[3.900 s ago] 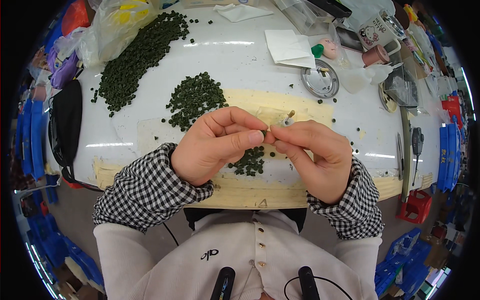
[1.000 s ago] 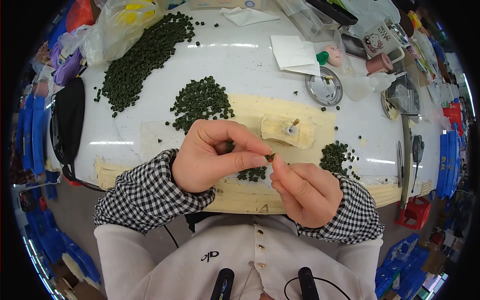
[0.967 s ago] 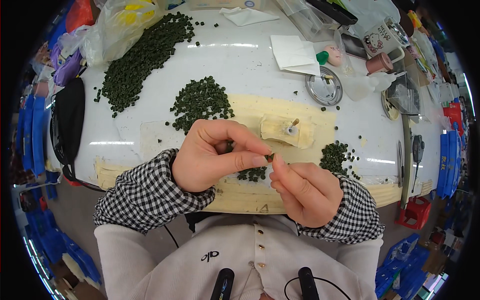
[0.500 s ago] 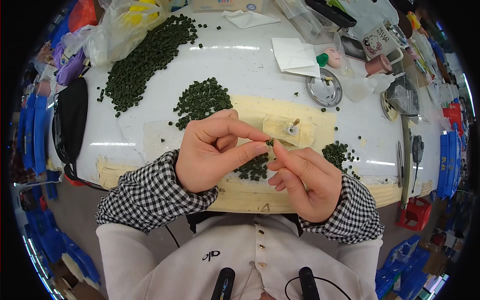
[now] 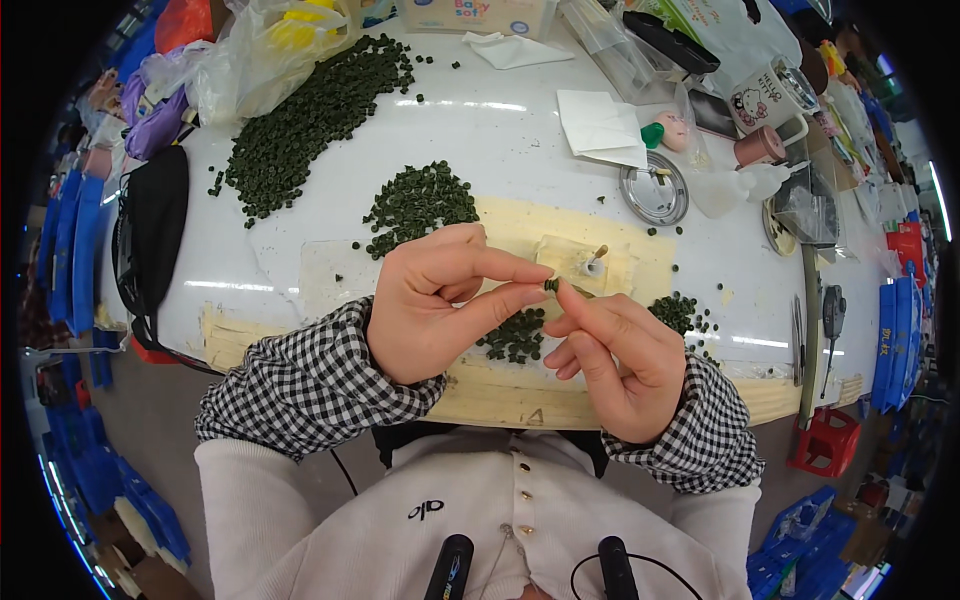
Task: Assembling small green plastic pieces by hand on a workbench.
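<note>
A small dark green ring-like part [image 5: 551, 285] is pinched between the thumb and index finger of my left hand [image 5: 435, 300]. My right hand [image 5: 630, 370] reaches in from the other side, its index fingertip touching the part; its thumb and other fingers are loosely bent and apart. Just beyond my hands, a small white cup [image 5: 593, 267] with a brownish stick in it stands on a yellow taped pad [image 5: 550, 252]. Below my fingers lies a small heap of similar dark green parts [image 5: 515, 338], partly hidden by my hands.
Further heaps of green parts lie at the middle [image 5: 425, 205], the far left [image 5: 310, 130] and the right [image 5: 675, 312]. A round metal dish [image 5: 655, 190], white tissue [image 5: 600, 125] and a cup [image 5: 765, 97] stand at far right. A black mask [image 5: 155, 240] lies left; tweezers [image 5: 798, 340] lie right.
The whole view has shifted slightly, so the table appears lower and farther right. My left fingers still pinch the green part, with my right index finger against it.
</note>
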Motion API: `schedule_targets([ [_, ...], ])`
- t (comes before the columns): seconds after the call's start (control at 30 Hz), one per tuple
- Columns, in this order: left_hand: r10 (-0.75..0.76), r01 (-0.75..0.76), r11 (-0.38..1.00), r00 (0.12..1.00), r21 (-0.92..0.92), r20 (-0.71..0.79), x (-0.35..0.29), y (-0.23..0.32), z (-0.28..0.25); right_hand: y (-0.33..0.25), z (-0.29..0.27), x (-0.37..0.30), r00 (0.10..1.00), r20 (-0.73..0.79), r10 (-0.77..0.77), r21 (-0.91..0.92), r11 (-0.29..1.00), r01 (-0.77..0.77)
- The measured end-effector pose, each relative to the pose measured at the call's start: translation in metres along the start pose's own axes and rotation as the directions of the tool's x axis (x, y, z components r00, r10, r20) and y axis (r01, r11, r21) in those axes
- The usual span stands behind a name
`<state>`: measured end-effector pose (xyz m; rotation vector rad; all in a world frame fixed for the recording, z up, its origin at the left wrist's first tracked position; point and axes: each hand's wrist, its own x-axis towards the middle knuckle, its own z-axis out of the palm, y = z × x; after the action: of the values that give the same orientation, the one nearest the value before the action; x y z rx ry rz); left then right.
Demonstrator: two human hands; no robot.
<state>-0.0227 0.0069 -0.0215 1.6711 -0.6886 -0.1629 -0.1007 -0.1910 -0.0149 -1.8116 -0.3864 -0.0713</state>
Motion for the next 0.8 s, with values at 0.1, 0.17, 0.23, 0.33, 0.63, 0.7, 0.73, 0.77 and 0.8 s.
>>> schedule_targets([
  [0.1,0.001,-0.001,1.0,1.0,0.0,-0.001,-0.0001,0.0006,-0.0002,0.0011,0.0006,0.001,1.0,0.003,-0.03,-0.05,0.998,0.03],
  [0.17,0.013,-0.013,1.0,1.0,0.001,0.004,-0.0001,0.0003,-0.0002,0.0013,-0.0009,0.0026,0.997,0.017,-0.073,-0.109,0.991,0.074],
  [0.23,0.033,-0.033,0.999,0.999,0.011,0.01,-0.0016,-0.0015,-0.0003,0.0019,-0.0015,0.0035,0.995,0.032,-0.089,-0.122,0.988,0.092],
  [0.33,0.05,-0.051,0.999,0.999,-0.005,-0.004,-0.0012,0.0013,0.0016,0.0036,-0.0041,0.0038,0.993,0.052,-0.102,-0.122,0.987,0.108],
  [0.63,0.042,-0.042,0.999,0.999,0.001,-0.01,0.0005,-0.0017,-0.0003,0.0026,-0.0041,0.0049,0.996,0.033,-0.084,-0.1,0.991,0.087],
  [0.7,0.042,-0.042,0.999,0.999,-0.004,-0.013,0.0008,-0.0014,0.0002,0.0022,-0.0043,0.0044,0.996,0.032,-0.078,-0.1,0.992,0.081],
  [0.73,0.041,-0.041,0.999,0.999,-0.006,-0.014,0.0009,-0.0014,0.0004,0.0014,-0.0045,0.0041,0.997,0.032,-0.075,-0.101,0.992,0.078],
  [0.77,0.028,-0.028,1.0,1.0,0.009,-0.004,0.001,-0.0002,0.0,0.0009,-0.0047,0.004,0.997,0.031,-0.072,-0.102,0.992,0.075],
  [0.8,0.014,-0.014,1.0,1.0,0.026,0.004,0.0005,0.0022,-0.0011,0.0009,-0.0043,0.0043,0.997,0.032,-0.071,-0.097,0.993,0.073],
])
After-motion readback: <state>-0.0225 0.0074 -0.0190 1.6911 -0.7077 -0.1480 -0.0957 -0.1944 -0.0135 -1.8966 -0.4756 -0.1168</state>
